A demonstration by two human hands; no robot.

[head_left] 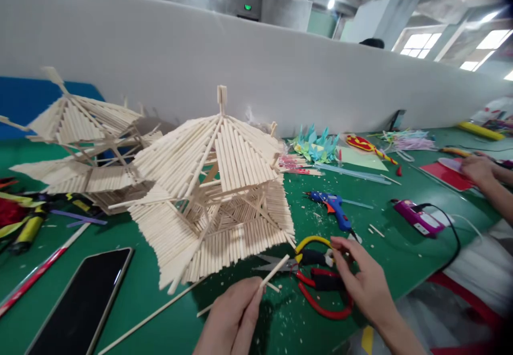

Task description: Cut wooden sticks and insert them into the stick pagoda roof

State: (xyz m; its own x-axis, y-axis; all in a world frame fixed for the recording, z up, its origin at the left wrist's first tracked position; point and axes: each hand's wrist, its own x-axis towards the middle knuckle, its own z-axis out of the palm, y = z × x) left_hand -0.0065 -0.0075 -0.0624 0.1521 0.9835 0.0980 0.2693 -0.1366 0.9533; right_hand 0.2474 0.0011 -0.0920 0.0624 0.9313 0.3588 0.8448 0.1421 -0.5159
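Left fingers [249,312], wooden stick [276,270], slatted roof [242,158]

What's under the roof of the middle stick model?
Slanting struts and, below, closely laid sticks are visible; the roof covers much of the far interior.

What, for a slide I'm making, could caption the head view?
Left hand pinches a wooden stick before a stick-built pavilion model; right hand near a blue glue gun.

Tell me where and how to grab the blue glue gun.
Grip the blue glue gun by its handle, probably from the near side with the right hand: the handle slants toward that hand, while the nozzle points left, away from it.
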